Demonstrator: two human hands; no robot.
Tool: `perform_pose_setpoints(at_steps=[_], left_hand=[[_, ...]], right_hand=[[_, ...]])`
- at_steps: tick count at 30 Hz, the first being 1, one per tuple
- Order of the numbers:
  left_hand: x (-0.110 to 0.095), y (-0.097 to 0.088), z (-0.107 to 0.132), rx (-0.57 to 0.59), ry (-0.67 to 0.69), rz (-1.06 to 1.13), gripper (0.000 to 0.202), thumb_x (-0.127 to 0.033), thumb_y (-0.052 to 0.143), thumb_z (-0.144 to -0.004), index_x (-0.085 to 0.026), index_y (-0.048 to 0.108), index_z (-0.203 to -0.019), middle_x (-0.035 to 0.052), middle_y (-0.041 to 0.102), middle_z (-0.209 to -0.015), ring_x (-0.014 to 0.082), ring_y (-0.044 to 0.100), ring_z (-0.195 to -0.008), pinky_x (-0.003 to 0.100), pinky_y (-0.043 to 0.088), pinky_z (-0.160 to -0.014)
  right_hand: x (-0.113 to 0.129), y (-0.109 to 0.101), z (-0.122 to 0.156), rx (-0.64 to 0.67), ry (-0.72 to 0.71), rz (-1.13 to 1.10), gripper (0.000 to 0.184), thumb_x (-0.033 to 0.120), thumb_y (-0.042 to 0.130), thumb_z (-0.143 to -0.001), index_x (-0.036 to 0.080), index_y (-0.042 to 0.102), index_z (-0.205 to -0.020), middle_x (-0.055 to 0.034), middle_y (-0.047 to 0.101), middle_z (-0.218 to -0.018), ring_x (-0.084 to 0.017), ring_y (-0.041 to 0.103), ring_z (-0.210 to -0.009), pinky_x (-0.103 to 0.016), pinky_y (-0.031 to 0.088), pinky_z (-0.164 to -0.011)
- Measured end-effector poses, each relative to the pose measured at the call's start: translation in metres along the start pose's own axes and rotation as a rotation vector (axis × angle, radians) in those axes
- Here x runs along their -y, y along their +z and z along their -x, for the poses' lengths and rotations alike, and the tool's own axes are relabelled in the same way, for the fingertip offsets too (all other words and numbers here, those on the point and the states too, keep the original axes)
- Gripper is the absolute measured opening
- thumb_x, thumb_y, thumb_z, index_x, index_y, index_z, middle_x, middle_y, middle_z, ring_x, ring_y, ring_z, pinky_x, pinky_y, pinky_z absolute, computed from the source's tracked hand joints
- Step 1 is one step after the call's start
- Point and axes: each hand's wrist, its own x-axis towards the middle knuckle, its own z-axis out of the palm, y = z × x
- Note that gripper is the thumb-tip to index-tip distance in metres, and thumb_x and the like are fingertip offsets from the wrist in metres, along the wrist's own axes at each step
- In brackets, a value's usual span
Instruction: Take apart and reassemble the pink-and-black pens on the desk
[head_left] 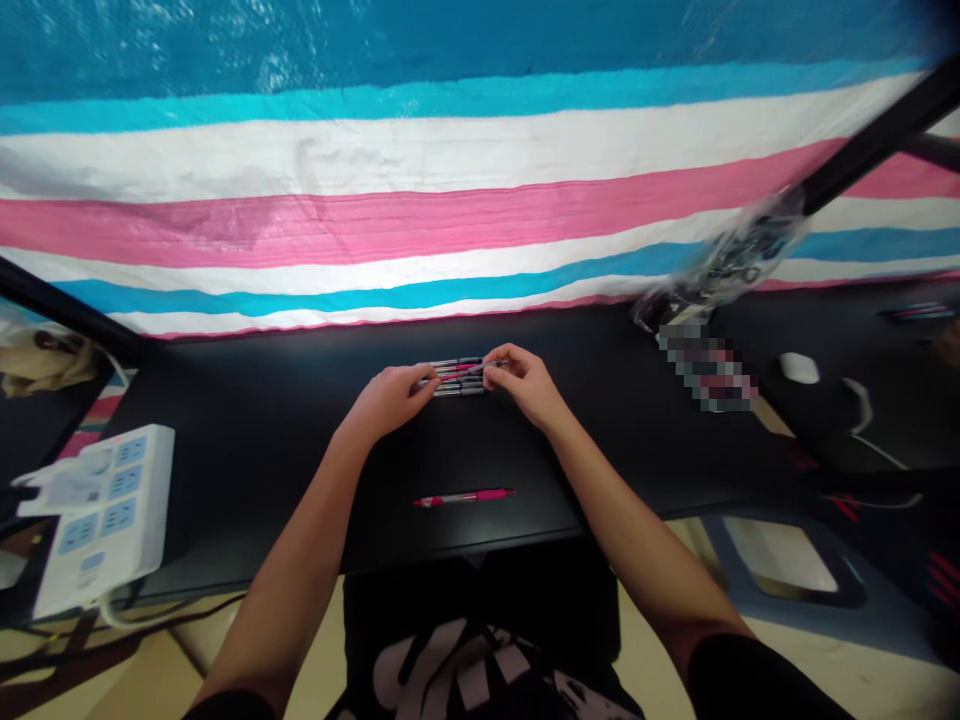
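Item, frame centre: I see left hand (390, 397) and right hand (525, 382) pinching opposite ends of the pen row (459, 377), keeping it aligned; pink pen (463, 496) below on tabletop (262, 430).

Black table (262, 420): pen bundle (459, 377), single pink pen (463, 496), power strip (97, 515).

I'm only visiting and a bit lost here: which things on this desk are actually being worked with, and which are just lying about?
In use:
- bundle of pens, held at its ends by the left hand and the right hand
- single pink pen, lying on the black desk nearer the person

Lying about:
- white power strip
- clear plastic bag
- small white object
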Motion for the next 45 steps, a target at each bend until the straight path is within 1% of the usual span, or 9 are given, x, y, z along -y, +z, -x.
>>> perform_pose_setpoints(at_steps=[3,6,9,13,15,22,32,40,45], left_hand=[[0.0036,0.0004,0.0000,-0.003,0.015,0.022,0.024,-0.034,0.054,-0.099,-0.021,0.073,-0.103,0.0007,0.064,-0.071,0.0143,0.053,-0.061,0.027,0.034,-0.061],[0.0055,0.0014,0.0004,0.004,0.041,0.049,0.026,-0.033,0.053,-0.098,-0.022,0.074,-0.109,0.0008,0.065,-0.071,0.0141,0.053,-0.060,0.027,0.035,-0.060],[0.0058,0.0020,0.0008,-0.011,0.058,0.051,0.025,-0.031,0.053,-0.098,-0.021,0.074,-0.108,0.0014,0.066,-0.073,0.0141,0.054,-0.060,0.027,0.036,-0.060],[0.0072,0.0023,0.0001,-0.042,0.069,0.044,0.022,-0.029,0.054,-0.098,-0.020,0.073,-0.101,0.0026,0.067,-0.077,0.0146,0.055,-0.065,0.027,0.038,-0.063],[0.0080,0.0025,-0.0004,-0.050,0.074,0.039,0.021,-0.030,0.054,-0.098,-0.020,0.072,-0.098,0.0029,0.067,-0.079,0.0146,0.055,-0.066,0.027,0.039,-0.064],[0.0058,0.0027,-0.0011,-0.043,0.080,0.048,0.025,-0.035,0.055,-0.100,-0.019,0.068,-0.087,0.0018,0.064,-0.076,0.0142,0.053,-0.065,0.027,0.038,-0.064],[0.0081,0.0041,-0.0018,-0.056,0.058,0.009,0.024,-0.036,0.054,-0.100,-0.019,0.069,-0.091,0.0018,0.062,-0.075,0.0149,0.053,-0.065,0.027,0.037,-0.063],[0.0030,0.0026,-0.0015,-0.040,0.082,0.001,0.027,-0.034,0.054,-0.100,-0.019,0.067,-0.082,0.0012,0.061,-0.073,0.0144,0.051,-0.064,0.027,0.036,-0.063],[0.0021,0.0024,-0.0014,-0.030,0.067,0.006,0.026,-0.034,0.054,-0.100,-0.019,0.069,-0.084,0.0015,0.063,-0.075,0.0145,0.052,-0.066,0.028,0.037,-0.065]], right_hand=[[0.0032,0.0012,-0.0004,0.008,0.063,-0.184,0.036,0.046,0.082,-0.079,0.023,0.056,-0.088,-0.0065,0.077,-0.105,-0.019,0.075,-0.079,-0.028,0.054,-0.065],[0.0066,0.0020,0.0005,0.075,0.132,-0.301,0.041,0.050,0.080,-0.082,0.025,0.048,-0.090,-0.0054,0.079,-0.098,-0.022,0.078,-0.082,-0.027,0.056,-0.063],[0.0067,0.0026,0.0013,0.095,0.157,-0.339,0.042,0.048,0.082,-0.082,0.025,0.049,-0.094,-0.0040,0.080,-0.096,-0.022,0.079,-0.083,-0.027,0.057,-0.063],[0.0035,0.0027,0.0007,0.063,0.158,-0.313,0.040,0.037,0.090,-0.074,0.022,0.062,-0.098,-0.0046,0.080,-0.098,-0.019,0.079,-0.085,-0.025,0.060,-0.070],[0.0023,0.0025,0.0003,0.055,0.151,-0.289,0.037,0.038,0.090,-0.075,0.020,0.065,-0.096,-0.0052,0.079,-0.096,-0.018,0.078,-0.083,-0.025,0.060,-0.070],[0.0027,0.0017,0.0013,0.069,0.168,-0.263,0.039,0.043,0.089,-0.076,0.022,0.064,-0.098,-0.0049,0.080,-0.090,-0.020,0.079,-0.081,-0.027,0.060,-0.069],[0.0080,0.0032,0.0032,0.100,0.157,-0.277,0.037,0.041,0.089,-0.076,0.021,0.064,-0.093,-0.0067,0.080,-0.098,-0.021,0.079,-0.086,-0.026,0.058,-0.067],[0.0050,0.0062,0.0016,0.069,0.113,-0.159,0.038,0.037,0.092,-0.069,0.020,0.063,-0.087,-0.0047,0.079,-0.091,-0.021,0.078,-0.082,-0.028,0.058,-0.067],[0.0045,0.0062,0.0014,0.058,0.100,-0.115,0.036,0.036,0.091,-0.070,0.020,0.062,-0.085,-0.0035,0.078,-0.086,-0.018,0.077,-0.074,-0.027,0.057,-0.064]])
